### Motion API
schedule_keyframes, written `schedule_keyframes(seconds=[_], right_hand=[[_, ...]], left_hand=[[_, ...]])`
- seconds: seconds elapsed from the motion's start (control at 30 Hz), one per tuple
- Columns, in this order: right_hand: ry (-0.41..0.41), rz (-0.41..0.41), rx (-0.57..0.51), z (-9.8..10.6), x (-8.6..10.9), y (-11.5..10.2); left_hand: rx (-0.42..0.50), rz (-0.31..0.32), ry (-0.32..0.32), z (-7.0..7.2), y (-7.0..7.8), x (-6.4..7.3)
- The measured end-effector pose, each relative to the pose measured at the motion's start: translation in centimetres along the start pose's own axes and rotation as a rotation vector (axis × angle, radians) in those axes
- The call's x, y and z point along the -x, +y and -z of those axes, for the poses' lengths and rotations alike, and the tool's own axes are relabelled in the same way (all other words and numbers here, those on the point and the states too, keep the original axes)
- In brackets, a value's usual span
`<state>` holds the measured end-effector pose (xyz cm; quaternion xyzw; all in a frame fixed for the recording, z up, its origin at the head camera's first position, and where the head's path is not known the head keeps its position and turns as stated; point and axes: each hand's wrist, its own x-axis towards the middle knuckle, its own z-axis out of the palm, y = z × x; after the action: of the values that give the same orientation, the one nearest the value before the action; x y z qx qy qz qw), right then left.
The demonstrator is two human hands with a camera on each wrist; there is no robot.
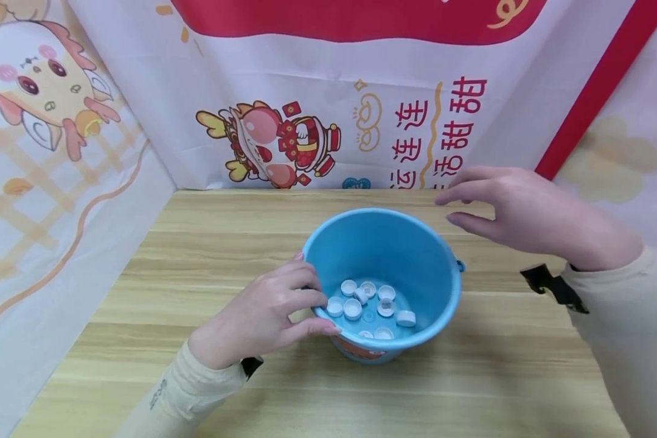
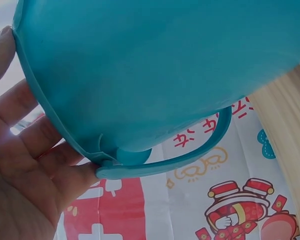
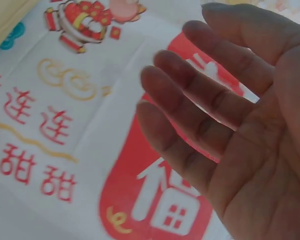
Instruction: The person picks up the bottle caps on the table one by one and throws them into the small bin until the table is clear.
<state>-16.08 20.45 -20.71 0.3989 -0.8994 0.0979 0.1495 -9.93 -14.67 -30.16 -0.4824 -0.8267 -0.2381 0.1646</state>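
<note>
A light-blue bucket (image 1: 383, 243) stands on the table, tilted a little towards the viewer, with several white bottle caps (image 1: 353, 309) lying on its bottom. My left hand (image 1: 268, 307) grips the bucket's rim at the left, fingers and thumb around the edge. In the left wrist view the bucket's outer wall (image 2: 165, 65) fills much of the picture, and its blue handle (image 2: 190, 162) hangs beside the fingers. To the right of the bucket and apart from it, my right hand (image 1: 511, 210) hovers with loosely bent fingers. The right wrist view shows that palm (image 3: 255, 150) holding nothing.
The wood-grain table (image 1: 197, 255) reaches back to a printed white and red cloth (image 1: 339, 79). Another printed cloth (image 1: 49, 201) hangs along the left side. A dark strap (image 1: 553, 286) sits at the right cuff.
</note>
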Motion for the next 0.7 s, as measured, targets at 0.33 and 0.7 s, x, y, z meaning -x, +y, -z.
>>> schedule_keyframes(seconds=[0.33,0.7], right_hand=[[0.128,-0.166,-0.055,-3.7,3.0,3.9],[-0.027,-0.333,-0.034,-9.5,6.6,7.5]], left_hand=[[0.026,-0.071,0.116,1.3,-0.5,0.0],[-0.14,0.409,-0.012,4.1,-5.6,3.8]])
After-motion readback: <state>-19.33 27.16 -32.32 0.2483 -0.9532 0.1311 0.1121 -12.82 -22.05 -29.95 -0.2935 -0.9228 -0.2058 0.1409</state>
